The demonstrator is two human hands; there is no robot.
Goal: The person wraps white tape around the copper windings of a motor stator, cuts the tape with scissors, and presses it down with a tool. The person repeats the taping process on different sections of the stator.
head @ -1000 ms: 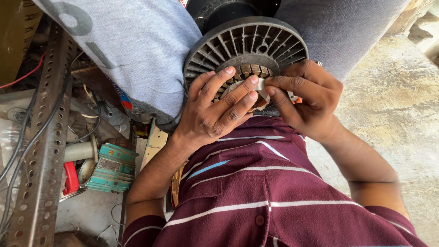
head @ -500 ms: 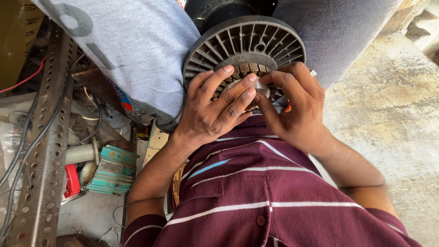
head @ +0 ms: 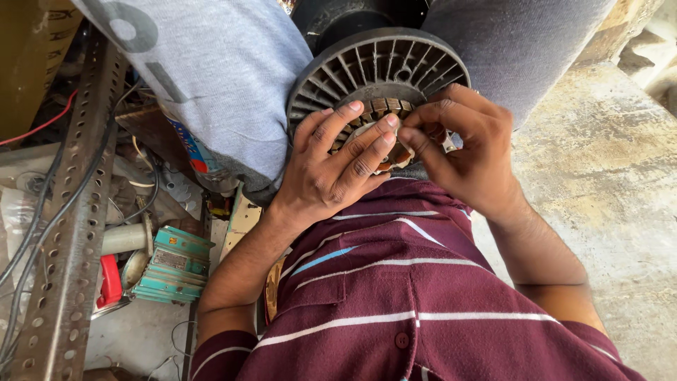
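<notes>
Resting under both hands — a round grey motor stator (head: 381,70), radially slotted.

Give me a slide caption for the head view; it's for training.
Left hand and right hand work at a finned round motor part.

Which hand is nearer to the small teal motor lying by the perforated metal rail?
Left. The left hand rests on the grey finned stator, up and right of the teal motor; the right hand is further right.
</notes>
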